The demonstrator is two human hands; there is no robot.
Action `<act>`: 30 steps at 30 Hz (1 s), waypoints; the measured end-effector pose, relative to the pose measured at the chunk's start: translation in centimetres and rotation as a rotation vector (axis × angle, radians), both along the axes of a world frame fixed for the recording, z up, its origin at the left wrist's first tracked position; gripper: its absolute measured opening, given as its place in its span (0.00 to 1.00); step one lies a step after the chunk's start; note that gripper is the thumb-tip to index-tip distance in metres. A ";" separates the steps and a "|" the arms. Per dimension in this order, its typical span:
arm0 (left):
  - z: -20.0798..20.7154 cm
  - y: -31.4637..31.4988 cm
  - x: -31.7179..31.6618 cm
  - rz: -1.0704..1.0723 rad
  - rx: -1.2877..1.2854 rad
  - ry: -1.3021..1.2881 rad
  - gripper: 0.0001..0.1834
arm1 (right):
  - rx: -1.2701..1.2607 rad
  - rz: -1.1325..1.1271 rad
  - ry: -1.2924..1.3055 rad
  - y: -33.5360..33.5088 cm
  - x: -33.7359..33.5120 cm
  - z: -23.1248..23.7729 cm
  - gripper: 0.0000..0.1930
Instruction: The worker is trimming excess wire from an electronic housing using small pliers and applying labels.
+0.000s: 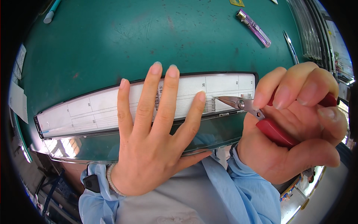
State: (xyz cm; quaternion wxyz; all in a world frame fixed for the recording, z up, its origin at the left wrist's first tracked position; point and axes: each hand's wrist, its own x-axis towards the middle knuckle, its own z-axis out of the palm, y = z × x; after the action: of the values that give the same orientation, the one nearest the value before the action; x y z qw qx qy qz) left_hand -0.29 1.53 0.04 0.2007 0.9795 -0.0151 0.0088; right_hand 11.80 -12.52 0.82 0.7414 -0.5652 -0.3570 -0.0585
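Observation:
Across the front of the table lies a long, narrow black-rimmed case [257, 80] with a white printed sheet [220, 84] inside and a clear lid [100, 147] folded down toward me. My left hand [147, 142] is laid over the middle of the sheet, fingers spread and nothing in them. Beside its index fingertip sits a row of thin, curved metal wires [210, 105], like small fish hooks. Red-handled pointed snips [278, 132] are in my right hand [298, 115]. Their tips point left, right by the wires. A second small wire cluster [245, 96] shows behind the snips. Fine threads run along the sheet's left part.
A purple lighter [254, 29] and slim metal tweezers [291, 46] lie on the green tabletop [112, 41] at the far right. Stacked clear cases [307, 33] stand along the right edge. A pale blue pen-like stick [51, 12] lies at the far left.

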 end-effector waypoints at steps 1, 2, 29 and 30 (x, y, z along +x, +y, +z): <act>0.0 0.0 0.0 0.000 -0.002 -0.006 0.50 | -0.001 0.013 -0.002 0.0 0.1 0.0 0.27; 0.0 0.0 -0.1 -0.001 -0.002 -0.006 0.50 | -0.003 0.026 -0.004 -0.1 0.2 0.0 0.27; -0.3 0.2 -0.2 -0.011 -0.032 -0.035 0.53 | -0.045 -0.008 -0.055 -0.7 0.5 -0.2 0.31; -0.4 0.2 -0.2 -0.012 -0.042 -0.037 0.53 | -0.045 -0.018 -0.060 -0.7 0.6 -0.2 0.31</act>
State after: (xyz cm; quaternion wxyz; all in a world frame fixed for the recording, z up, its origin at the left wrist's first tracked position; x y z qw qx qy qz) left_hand -0.48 1.75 -0.33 0.2208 0.9747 -0.0244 0.0258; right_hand 12.36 -13.23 0.63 0.7169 -0.5830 -0.3751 -0.0741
